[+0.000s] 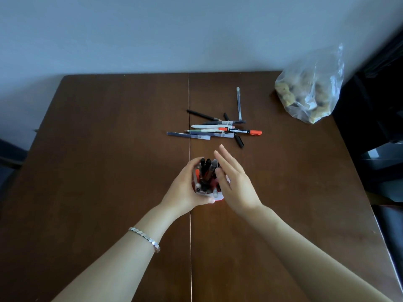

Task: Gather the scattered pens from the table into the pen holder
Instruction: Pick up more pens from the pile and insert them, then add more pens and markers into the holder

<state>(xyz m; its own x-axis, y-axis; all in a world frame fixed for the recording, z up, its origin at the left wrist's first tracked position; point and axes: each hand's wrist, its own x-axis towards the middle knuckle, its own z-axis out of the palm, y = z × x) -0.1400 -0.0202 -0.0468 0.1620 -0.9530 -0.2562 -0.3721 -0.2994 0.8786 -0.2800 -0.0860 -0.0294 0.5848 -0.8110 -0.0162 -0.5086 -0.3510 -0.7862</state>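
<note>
A pen holder (218, 196) with red and white sides stands near the table's middle, packed with several dark and red pens (207, 171). My left hand (185, 188) wraps around its left side and grips it. My right hand (235, 182) hovers flat at its right side, fingers spread, holding nothing. Beyond the holder lies a loose pile of several pens (214, 128): a red-capped marker (250, 131), a blue pen (188, 135), a black pen (201, 115) and a clear pen (239, 103) pointing away.
The brown wooden table (109, 149) has a seam running down its centre. A clear plastic bag (309, 90) with tan lumps sits at the far right corner. Dark furniture (383, 127) stands beside the right edge. A wall rises behind the table.
</note>
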